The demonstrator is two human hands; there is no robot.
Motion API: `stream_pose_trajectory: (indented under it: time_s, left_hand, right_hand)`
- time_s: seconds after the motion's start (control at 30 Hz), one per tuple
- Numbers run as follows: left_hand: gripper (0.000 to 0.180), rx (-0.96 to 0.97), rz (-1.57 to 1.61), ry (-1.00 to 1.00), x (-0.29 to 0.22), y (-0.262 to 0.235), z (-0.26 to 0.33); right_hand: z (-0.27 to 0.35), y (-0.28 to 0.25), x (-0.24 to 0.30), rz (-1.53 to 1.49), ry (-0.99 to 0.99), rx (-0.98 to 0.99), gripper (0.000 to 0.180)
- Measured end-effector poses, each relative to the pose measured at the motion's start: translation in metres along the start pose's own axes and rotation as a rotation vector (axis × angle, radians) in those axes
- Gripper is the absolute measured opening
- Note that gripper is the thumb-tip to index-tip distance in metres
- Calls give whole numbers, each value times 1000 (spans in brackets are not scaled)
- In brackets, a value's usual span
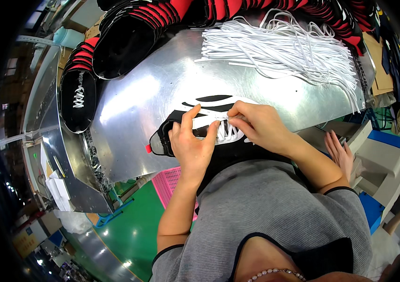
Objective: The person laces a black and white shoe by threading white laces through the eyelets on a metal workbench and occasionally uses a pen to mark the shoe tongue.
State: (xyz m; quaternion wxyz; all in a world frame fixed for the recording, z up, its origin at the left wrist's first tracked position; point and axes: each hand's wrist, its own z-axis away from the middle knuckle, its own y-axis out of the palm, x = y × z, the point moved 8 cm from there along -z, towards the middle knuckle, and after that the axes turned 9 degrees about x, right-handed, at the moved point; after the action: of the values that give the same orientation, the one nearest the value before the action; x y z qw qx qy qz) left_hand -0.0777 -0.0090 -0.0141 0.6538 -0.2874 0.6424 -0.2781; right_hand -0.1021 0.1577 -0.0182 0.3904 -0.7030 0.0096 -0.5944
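Observation:
A black and white shoe upper (pixel 212 99) lies on the metal table in front of me, with a small red tab at its left end. White shoelace (pixel 228 133) crosses part of its opening in several rows. My left hand (pixel 193 143) rests on the upper, thumb and forefinger apart on either side of the lace holes. My right hand (pixel 256 123) pinches the white lace near the middle of the upper, thumb against forefinger. The lace's end is hidden by the fingers.
A big bundle of white shoelaces (pixel 280 47) lies at the table's far right. Stacked black and red uppers (pixel 124 47) line the far edge; a laced one (pixel 78 101) sits at the left. A pink basket (pixel 166 184) stands below. Another person's hand (pixel 339 152) is at the right.

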Motion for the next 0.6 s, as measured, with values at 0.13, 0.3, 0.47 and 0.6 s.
stream_pose_trajectory:
  time_s: [0.13, 0.3, 0.47, 0.6]
  left_hand:
    - [45, 11, 26, 8, 0, -1, 2]
    - [41, 16, 229, 54, 11, -4, 6]
    - [48, -2, 207, 57, 35, -20, -1]
    - [48, 76, 359, -17, 65, -29, 3]
  right_hand:
    - [-6, 2, 12, 144, -45, -3, 15]
    - [-33, 39, 17, 269, -110, 34, 19]
    - [-54, 59, 22, 350, 40, 178, 23]
    - [-35, 19, 35, 210, 137, 147, 19]
